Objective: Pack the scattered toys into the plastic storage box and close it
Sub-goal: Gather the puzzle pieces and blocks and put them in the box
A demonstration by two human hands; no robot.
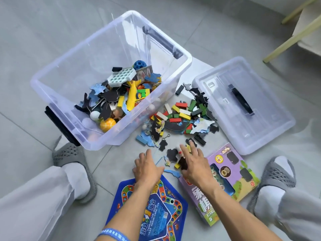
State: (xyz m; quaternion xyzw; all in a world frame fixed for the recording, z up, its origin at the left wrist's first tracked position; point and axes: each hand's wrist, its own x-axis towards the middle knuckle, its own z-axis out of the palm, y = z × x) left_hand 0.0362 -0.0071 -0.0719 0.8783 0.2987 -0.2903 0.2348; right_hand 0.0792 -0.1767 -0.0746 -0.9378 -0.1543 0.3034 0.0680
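Grey floor tiles [43,40] hold glossy clear plastic storage box [52,94] at ten o'clock; left hand [147,168] flat, fingers released; right hand [194,164] splayed over flat black jigsaw pieces [172,153].

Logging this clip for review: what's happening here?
A person crouches over a tiled floor, tidying toys. Both hands, the left hand and the right hand, are spread low over loose puzzle pieces, gathering them. The clear storage box is open and partly filled. A pile of blocks still lies on the floor beside it, the lid rests apart, and a blue game board and a purple game box remain unpacked.
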